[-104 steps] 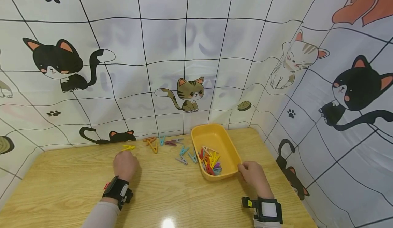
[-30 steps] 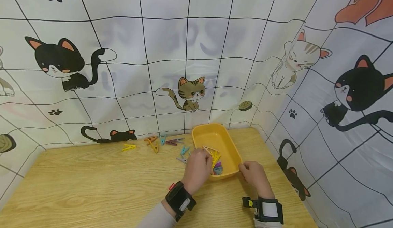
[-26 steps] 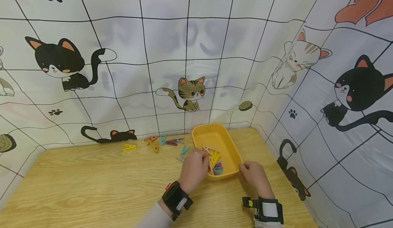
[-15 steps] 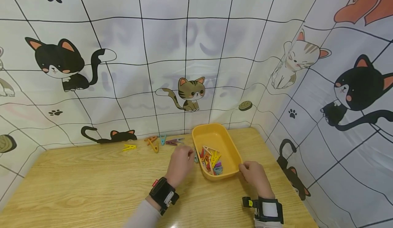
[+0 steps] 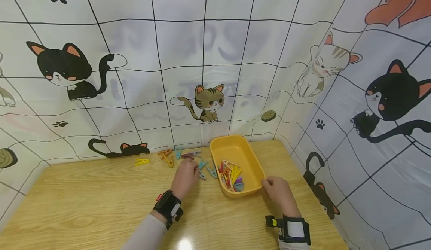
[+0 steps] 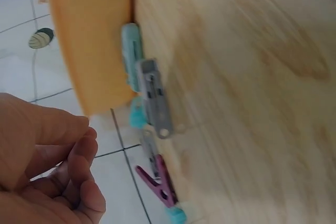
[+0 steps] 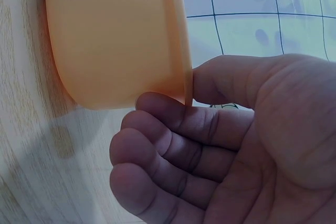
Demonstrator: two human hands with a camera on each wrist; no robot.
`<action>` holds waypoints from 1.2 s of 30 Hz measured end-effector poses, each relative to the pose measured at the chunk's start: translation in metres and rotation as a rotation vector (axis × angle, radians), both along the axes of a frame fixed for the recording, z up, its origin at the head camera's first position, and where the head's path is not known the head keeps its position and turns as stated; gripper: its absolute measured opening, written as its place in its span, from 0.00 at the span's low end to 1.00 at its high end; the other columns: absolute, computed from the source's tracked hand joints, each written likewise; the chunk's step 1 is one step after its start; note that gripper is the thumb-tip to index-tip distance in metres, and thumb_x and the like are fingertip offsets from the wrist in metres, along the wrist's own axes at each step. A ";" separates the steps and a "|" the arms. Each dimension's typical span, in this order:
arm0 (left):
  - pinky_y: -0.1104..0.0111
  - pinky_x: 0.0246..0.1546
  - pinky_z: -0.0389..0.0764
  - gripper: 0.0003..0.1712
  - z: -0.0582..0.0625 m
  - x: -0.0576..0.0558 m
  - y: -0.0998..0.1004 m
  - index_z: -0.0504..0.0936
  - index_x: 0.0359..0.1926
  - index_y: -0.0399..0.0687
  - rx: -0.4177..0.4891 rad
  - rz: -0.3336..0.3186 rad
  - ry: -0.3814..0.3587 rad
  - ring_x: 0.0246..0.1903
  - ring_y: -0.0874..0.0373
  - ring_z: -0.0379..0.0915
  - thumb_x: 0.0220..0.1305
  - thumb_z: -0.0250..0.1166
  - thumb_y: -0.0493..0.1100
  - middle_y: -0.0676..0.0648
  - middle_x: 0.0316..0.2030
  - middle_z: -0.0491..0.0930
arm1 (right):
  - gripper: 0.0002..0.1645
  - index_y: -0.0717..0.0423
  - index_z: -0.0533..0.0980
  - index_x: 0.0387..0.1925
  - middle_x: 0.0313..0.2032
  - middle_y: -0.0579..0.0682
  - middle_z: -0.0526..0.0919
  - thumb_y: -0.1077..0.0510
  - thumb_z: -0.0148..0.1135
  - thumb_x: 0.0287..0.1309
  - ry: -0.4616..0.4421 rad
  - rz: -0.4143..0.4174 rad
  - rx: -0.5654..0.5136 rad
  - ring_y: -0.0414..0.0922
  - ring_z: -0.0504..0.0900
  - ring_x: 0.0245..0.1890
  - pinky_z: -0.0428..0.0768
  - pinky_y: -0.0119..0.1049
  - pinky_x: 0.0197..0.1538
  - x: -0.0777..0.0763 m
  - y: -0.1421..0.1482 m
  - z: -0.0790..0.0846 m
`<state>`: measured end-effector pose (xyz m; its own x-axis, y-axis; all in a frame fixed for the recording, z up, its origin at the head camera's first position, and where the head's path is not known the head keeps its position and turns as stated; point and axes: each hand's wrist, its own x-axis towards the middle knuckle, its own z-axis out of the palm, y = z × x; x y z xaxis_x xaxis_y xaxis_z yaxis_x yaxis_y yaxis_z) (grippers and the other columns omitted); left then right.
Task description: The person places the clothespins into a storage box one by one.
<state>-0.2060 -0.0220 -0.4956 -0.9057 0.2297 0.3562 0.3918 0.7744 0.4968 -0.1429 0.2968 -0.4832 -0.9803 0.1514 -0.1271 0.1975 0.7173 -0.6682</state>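
My left hand (image 5: 184, 178) is over the table among loose clothespins, just in front of a purple clothespin (image 5: 187, 155). In the left wrist view its fingers (image 6: 81, 150) are curled, thumb tip against the index finger, nothing between them. A grey clothespin (image 6: 154, 98) and a teal clothespin (image 6: 131, 56) lie beyond that hand, beside the basket. With thumb outside and index finger inside, my right hand (image 5: 277, 192) grips the near right rim of a yellow plastic basket (image 5: 254, 167). Inside lies a pile of clothespins (image 5: 236, 175) in red, yellow, peach, purple and blue.
Along the back edge lie a yellow clothespin (image 5: 141, 161), orange clothespins (image 5: 166, 158) and a blue clothespin (image 5: 178, 153). Another blue clothespin (image 5: 211, 171) is close to the basket's left wall. A cat-print sheet (image 5: 182, 55) hangs behind the wooden table (image 5: 84, 201).
My left hand has come away from the basket and moved left over the loose clothespins. A peach clothespin now shows on the pile where that hand was. The right hand has kept its grip.
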 end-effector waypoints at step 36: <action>0.61 0.32 0.80 0.09 -0.032 -0.010 -0.017 0.86 0.24 0.38 -0.103 -0.027 -0.004 0.27 0.52 0.76 0.56 0.69 0.24 0.46 0.25 0.79 | 0.18 0.63 0.80 0.31 0.21 0.49 0.72 0.56 0.53 0.73 -0.009 -0.008 -0.005 0.45 0.71 0.25 0.69 0.37 0.29 0.000 0.000 0.001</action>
<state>-0.2158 -0.0385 -0.5273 -0.9001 0.2893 0.3259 0.4114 0.8108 0.4163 -0.1427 0.2964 -0.4826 -0.9777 0.1591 -0.1371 0.2098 0.7122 -0.6699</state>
